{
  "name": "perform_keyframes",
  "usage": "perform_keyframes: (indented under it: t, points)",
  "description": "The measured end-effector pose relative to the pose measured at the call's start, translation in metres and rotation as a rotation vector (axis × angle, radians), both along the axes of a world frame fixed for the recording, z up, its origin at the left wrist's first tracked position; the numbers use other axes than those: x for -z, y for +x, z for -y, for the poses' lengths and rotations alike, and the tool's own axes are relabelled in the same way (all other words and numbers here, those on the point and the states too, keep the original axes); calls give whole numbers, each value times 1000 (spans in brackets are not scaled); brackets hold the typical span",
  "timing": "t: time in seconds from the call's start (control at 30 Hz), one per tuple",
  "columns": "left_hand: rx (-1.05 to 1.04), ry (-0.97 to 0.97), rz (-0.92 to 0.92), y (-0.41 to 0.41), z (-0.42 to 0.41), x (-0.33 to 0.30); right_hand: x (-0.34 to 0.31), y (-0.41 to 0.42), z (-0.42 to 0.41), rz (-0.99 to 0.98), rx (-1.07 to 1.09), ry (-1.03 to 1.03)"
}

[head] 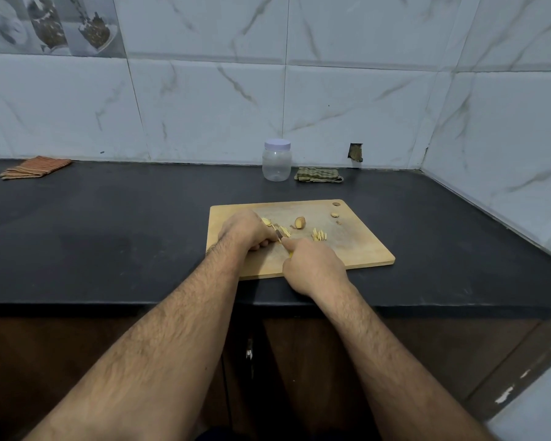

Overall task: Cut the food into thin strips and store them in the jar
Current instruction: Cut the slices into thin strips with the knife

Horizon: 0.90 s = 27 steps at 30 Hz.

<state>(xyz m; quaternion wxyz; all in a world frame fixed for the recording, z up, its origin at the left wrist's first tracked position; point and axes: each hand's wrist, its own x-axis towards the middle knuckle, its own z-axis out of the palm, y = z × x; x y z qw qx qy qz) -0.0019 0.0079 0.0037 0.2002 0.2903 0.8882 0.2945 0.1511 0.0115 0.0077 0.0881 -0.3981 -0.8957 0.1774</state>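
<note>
A wooden cutting board (357, 246) lies on the black counter. On it are a stub of ginger (299, 222), a small heap of thin strips (319, 234) and pale slices (267, 222) beside my left hand. My left hand (244, 230) has curled fingers pressing down on slices at the board's left side. My right hand (312, 265) grips a knife (280, 236) with a yellow handle, its blade next to the left fingers. A clear plastic jar (276, 160) with a pale lid on stands upright behind the board, by the wall.
A folded green cloth (318, 175) lies right of the jar. A folded orange cloth (35, 167) lies at the far left by the wall. Small ginger scraps (334, 214) sit near the board's far right corner. Tiled walls close the back and right.
</note>
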Motion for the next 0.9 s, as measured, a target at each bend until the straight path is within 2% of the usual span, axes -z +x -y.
perform_keyframes:
  t: [0.37, 0.9]
  points:
    - [-1, 19, -5, -1, 1, 2, 9, 25, 11, 3, -1, 16]
    - [20, 65, -10, -2, 3, 5, 1, 19, 3, -15, 25, -43]
